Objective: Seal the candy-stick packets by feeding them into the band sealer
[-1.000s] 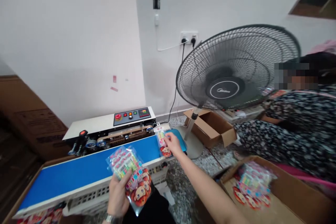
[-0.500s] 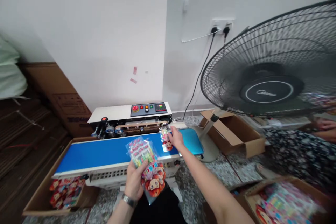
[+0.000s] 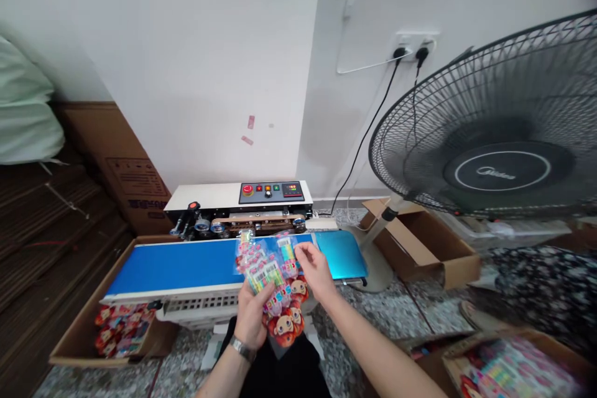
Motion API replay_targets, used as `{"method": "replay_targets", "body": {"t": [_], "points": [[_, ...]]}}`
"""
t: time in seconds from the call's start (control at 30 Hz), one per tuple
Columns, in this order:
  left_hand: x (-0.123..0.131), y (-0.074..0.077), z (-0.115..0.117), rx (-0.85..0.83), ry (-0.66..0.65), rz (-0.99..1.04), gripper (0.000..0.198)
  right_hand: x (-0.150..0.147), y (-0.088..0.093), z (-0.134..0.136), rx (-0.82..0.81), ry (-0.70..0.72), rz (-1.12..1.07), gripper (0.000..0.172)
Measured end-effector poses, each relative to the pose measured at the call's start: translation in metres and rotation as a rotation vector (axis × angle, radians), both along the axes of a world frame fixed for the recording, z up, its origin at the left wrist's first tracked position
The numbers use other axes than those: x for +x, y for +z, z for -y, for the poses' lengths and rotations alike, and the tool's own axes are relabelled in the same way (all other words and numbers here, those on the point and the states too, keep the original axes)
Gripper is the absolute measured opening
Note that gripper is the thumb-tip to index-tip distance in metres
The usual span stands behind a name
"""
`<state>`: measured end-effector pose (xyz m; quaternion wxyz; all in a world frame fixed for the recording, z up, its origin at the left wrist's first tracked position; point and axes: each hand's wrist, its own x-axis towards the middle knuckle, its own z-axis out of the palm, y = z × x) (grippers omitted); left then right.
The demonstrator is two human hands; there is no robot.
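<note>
My left hand point(image 3: 252, 314) grips a fanned stack of clear plastic packets point(image 3: 283, 317) printed with red-haired cartoon faces and colourful lettering, above the front edge of a blue conveyor belt point(image 3: 181, 267). My right hand point(image 3: 317, 270) pinches the upper edge of one packet point(image 3: 288, 254), which is drawn to the right of the stack; its lower part overlaps the others. Another packet point(image 3: 245, 241) lies on the belt beside the sealing rollers, partly covered by the stack. Behind the belt is the band sealing machine point(image 3: 209, 198), its control panel point(image 3: 273, 191) lit.
A large fan point(image 3: 494, 165) stands at the right over an open carton point(image 3: 420, 242). Cartons of packets sit at lower left point(image 3: 124, 329) and lower right point(image 3: 522, 370). Flattened cardboard point(image 3: 56, 261) is stacked at left. A person in patterned clothing point(image 3: 545, 280) is at the far right.
The packet on the belt has moved left along the sealer, out of my right hand. That hand has come back to the stack and taken hold of another packet. The view has shifted slightly left.
</note>
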<state>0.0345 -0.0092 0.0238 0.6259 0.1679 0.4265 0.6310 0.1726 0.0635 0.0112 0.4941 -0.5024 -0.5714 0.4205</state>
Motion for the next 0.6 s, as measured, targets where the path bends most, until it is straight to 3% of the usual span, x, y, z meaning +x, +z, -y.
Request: {"method": "replay_targets", "body": {"t": [0.1, 0.27, 0.4, 0.6], "points": [[-0.005, -0.003, 0.001, -0.037, 0.017, -0.014, 0.053, 0.021, -0.011, -0.018, -0.002, -0.159, 0.06, 0.034], [-0.017, -0.002, 0.005, -0.077, 0.012, 0.004, 0.056, 0.064, -0.028, -0.056, -0.103, -0.375, 0.482, 0.029], [-0.019, 0.001, 0.006, -0.086, 0.018, 0.003, 0.057, 0.065, -0.036, -0.079, -0.183, -0.358, 0.701, 0.026], [-0.017, 0.003, 0.003, -0.054, 0.016, -0.001, 0.055, 0.032, -0.029, -0.084, -0.143, -0.25, 0.693, 0.021]]}}
